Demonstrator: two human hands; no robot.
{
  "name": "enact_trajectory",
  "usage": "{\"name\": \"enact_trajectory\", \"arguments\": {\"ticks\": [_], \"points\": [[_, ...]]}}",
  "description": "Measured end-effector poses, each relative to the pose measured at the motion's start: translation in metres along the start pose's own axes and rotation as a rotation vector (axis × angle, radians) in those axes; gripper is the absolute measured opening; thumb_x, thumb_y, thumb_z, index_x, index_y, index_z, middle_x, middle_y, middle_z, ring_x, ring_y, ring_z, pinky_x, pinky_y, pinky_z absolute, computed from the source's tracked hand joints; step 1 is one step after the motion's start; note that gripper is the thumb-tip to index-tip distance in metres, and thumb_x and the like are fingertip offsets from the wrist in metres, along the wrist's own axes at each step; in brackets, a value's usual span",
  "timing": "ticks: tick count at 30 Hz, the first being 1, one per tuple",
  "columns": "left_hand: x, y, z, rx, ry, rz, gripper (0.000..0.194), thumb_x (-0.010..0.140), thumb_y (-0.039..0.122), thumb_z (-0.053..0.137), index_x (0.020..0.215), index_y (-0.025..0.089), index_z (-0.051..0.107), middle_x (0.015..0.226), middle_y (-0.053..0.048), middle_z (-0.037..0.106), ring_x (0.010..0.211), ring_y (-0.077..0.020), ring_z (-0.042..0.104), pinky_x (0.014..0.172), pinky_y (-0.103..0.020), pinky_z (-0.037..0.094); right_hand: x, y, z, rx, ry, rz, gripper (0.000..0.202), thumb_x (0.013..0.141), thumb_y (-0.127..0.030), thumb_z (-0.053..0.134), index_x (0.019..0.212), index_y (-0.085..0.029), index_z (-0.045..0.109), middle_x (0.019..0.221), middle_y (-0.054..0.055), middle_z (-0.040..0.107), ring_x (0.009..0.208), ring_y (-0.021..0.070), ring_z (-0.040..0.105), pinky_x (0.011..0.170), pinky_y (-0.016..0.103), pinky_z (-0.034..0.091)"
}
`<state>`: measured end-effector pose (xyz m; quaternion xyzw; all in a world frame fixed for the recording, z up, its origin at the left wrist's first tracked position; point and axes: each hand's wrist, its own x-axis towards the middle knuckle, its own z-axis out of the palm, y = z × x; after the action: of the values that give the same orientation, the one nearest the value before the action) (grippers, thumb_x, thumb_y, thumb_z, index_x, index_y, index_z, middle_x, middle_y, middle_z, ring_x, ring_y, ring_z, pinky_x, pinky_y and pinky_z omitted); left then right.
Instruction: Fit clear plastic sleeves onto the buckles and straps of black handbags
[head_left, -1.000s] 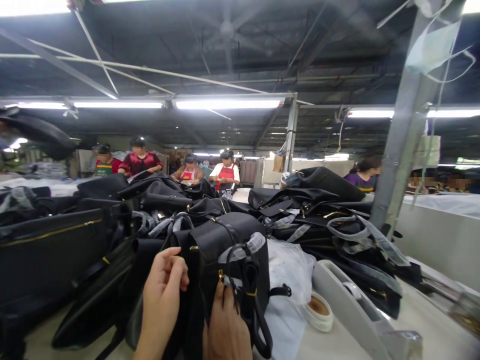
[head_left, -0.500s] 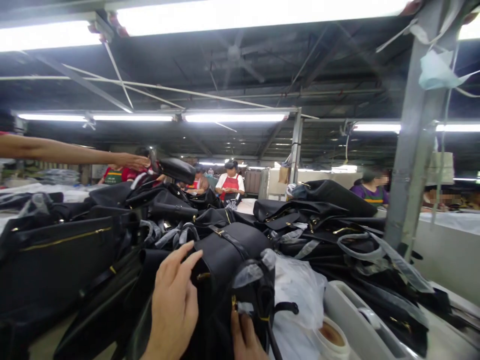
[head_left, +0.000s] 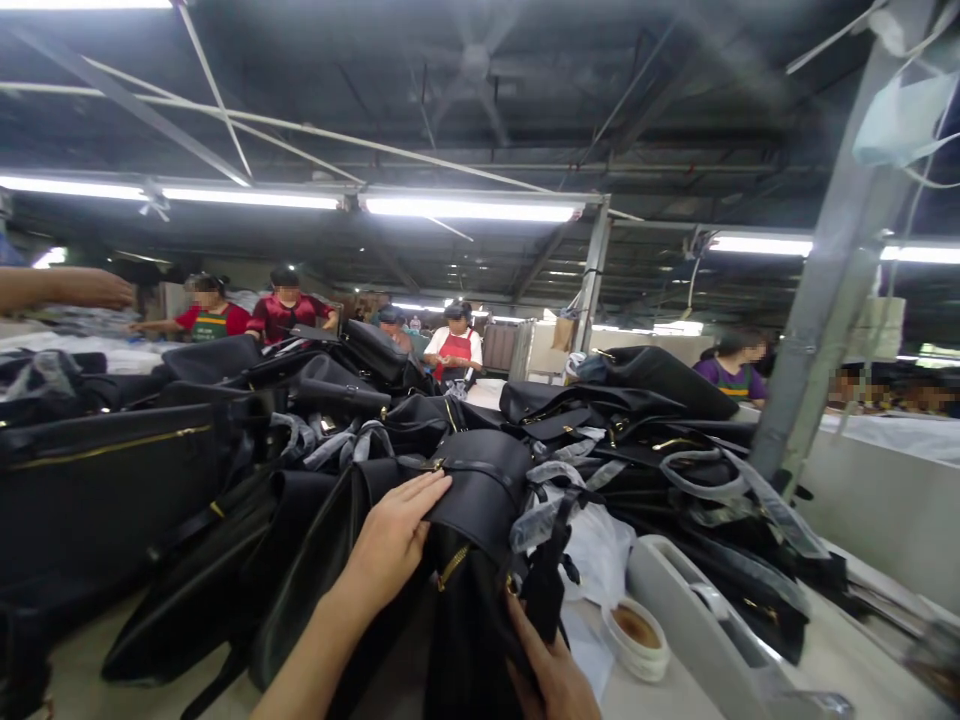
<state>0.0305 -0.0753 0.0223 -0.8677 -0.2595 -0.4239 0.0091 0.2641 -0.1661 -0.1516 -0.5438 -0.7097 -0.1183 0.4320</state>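
A black bag (head_left: 487,465) with a flap, a strap across it and gold zips lies in front of me. Along the flap's left edge rests my left hand (head_left: 394,545), its fingers stretched out over the black material. Lower down, my right hand (head_left: 555,670) is closed on the right side of the same bag, fingertips beside a small gold metal piece (head_left: 512,583). Part of that grip is hidden by the bag. A plastic-wrapped strap (head_left: 534,525) stands up just above the right hand.
Black bags (head_left: 112,490) are heaped at left and ahead, with more (head_left: 675,440) on the right. Right of my hands are a white plastic bag (head_left: 600,550), a round tub (head_left: 637,640) of brown stuff and a grey bin (head_left: 675,600). A co-worker's arm (head_left: 67,288) reaches in at left.
My left hand has shifted right along the flap, and my right hand has moved right with the bag's side. The co-worker's arm has drawn back left; a bag now rests on the far heap.
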Motion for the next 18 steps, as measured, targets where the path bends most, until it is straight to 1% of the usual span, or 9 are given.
{"name": "enact_trajectory", "arguments": {"ticks": [2, 4, 6, 7, 9, 11, 14, 16, 18], "points": [[-0.002, 0.009, 0.003, 0.047, 0.014, 0.015, 0.046, 0.086, 0.007, 0.041, 0.127, 0.014, 0.06, 0.127, -0.011, 0.065, 0.116, -0.0221, 0.062, 0.1, -0.04, 0.052, -0.005, -0.003, 0.006, 0.042, 0.034, 0.047, 0.05, 0.093, -0.022, 0.043, 0.142, -0.03, 0.048, 0.139, 0.008, 0.055, 0.123, 0.0275, 0.057, 0.094, 0.035, 0.055], [-0.004, 0.025, 0.003, 0.111, -0.001, 0.058, 0.044, 0.086, 0.009, 0.044, 0.127, 0.012, 0.06, 0.121, -0.012, 0.068, 0.109, -0.024, 0.066, 0.094, -0.04, 0.056, -0.01, -0.002, 0.01, 0.07, 0.091, 0.094, 0.043, 0.095, -0.025, 0.044, 0.136, -0.03, 0.055, 0.129, 0.008, 0.062, 0.12, 0.0278, 0.06, 0.095, 0.036, 0.055], [-0.005, 0.04, 0.0, 0.165, -0.02, 0.117, 0.043, 0.086, 0.01, 0.046, 0.127, 0.01, 0.059, 0.119, -0.013, 0.069, 0.105, -0.0253, 0.067, 0.091, -0.041, 0.057, -0.011, -0.001, 0.01, 0.105, 0.141, 0.135, 0.038, 0.094, -0.028, 0.046, 0.13, -0.027, 0.06, 0.124, 0.01, 0.064, 0.117, 0.0275, 0.061, 0.096, 0.036, 0.054], [-0.005, 0.045, -0.001, 0.182, -0.024, 0.141, 0.043, 0.086, 0.011, 0.046, 0.127, 0.009, 0.059, 0.119, -0.014, 0.069, 0.104, -0.0256, 0.068, 0.09, -0.041, 0.058, -0.01, -0.002, 0.009, 0.136, 0.142, 0.151, 0.037, 0.094, -0.029, 0.047, 0.128, -0.025, 0.061, 0.122, 0.011, 0.065, 0.115, 0.0269, 0.062, 0.096, 0.035, 0.054], [-0.005, 0.048, -0.002, 0.199, -0.018, 0.158, 0.042, 0.087, 0.01, 0.044, 0.126, 0.008, 0.059, 0.119, -0.014, 0.069, 0.104, -0.0257, 0.068, 0.089, -0.04, 0.058, -0.004, -0.007, 0.002, 0.219, 0.101, 0.185, 0.038, 0.092, -0.03, 0.048, 0.127, -0.021, 0.062, 0.119, 0.012, 0.065, 0.111, 0.0255, 0.064, 0.094, 0.031, 0.055], [-0.005, 0.044, 0.001, 0.193, -0.014, 0.147, 0.041, 0.087, 0.008, 0.042, 0.124, 0.008, 0.06, 0.116, -0.013, 0.071, 0.101, -0.025, 0.069, 0.086, -0.039, 0.059, 0.003, -0.014, -0.006, 0.293, 0.068, 0.227, 0.041, 0.09, -0.03, 0.05, 0.128, -0.019, 0.061, 0.119, 0.013, 0.064, 0.11, 0.0246, 0.065, 0.094, 0.029, 0.054], [-0.011, 0.04, 0.008, 0.156, -0.027, 0.154, 0.041, 0.085, 0.006, 0.039, 0.121, 0.008, 0.061, 0.105, -0.012, 0.074, 0.089, -0.0236, 0.072, 0.077, -0.037, 0.061, 0.013, -0.02, -0.019, 0.347, 0.044, 0.277, 0.043, 0.089, -0.029, 0.051, 0.13, -0.021, 0.061, 0.123, 0.012, 0.064, 0.113, 0.0244, 0.064, 0.095, 0.03, 0.053], [-0.019, 0.048, 0.014, 0.13, -0.026, 0.184, 0.041, 0.083, 0.005, 0.039, 0.118, 0.007, 0.061, 0.094, -0.011, 0.075, 0.078, -0.0226, 0.072, 0.069, -0.034, 0.062, 0.014, -0.019, -0.027, 0.342, -0.01, 0.305, 0.036, 0.087, -0.033, 0.054, 0.119, -0.023, 0.069, 0.11, 0.009, 0.071, 0.104, 0.0256, 0.068, 0.09, 0.031, 0.056], [-0.028, 0.065, 0.023, 0.127, 0.019, 0.227, 0.04, 0.081, 0.004, 0.04, 0.114, 0.006, 0.062, 0.084, -0.009, 0.075, 0.07, -0.0216, 0.071, 0.06, -0.031, 0.06, 0.012, -0.016, -0.034, 0.278, -0.029, 0.374, 0.026, 0.084, -0.038, 0.061, 0.1, -0.026, 0.076, 0.091, 0.006, 0.075, 0.09, 0.0274, 0.071, 0.08, 0.032, 0.059]]}}
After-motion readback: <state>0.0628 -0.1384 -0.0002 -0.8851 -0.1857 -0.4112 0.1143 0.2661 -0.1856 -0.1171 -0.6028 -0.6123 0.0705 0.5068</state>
